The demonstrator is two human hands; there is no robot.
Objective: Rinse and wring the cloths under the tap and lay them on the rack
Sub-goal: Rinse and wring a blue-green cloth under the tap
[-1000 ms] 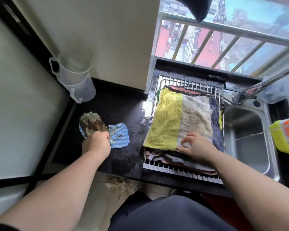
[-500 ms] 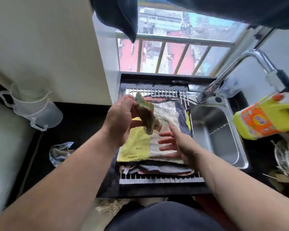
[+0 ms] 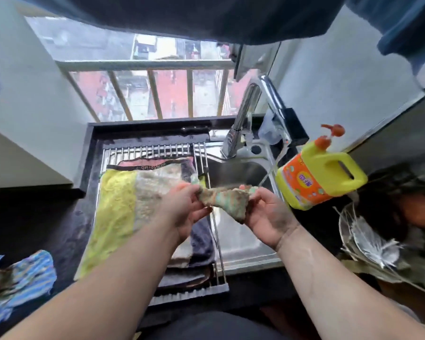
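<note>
The small, grimy green-and-orange cloth (image 3: 222, 200) hangs stretched at the centre of the frame. The left hand (image 3: 185, 207) pinches one end and the right hand (image 3: 268, 217) pinches the other, both with curled fingers clamped on the fabric. It sits over the seam between the metal rod drying rack (image 3: 155, 149) and the steel sink (image 3: 241, 239), below and short of the curved chrome tap (image 3: 241, 123). Whether water runs, I cannot tell.

The likeliest trouble is dirty drips. Any squeeze here could wet the yellow-and-grey towel (image 3: 118, 204) already laid on the rack. The two end-pinches look light, so a hard twist may pull a corner free and drop the cloth into the basin. The yellow detergent jug with an orange label (image 3: 329, 173) stands just beside the right hand, where a wide wringing motion could tip it. A blue striped cloth (image 3: 20, 278) waits at lower left.
</note>
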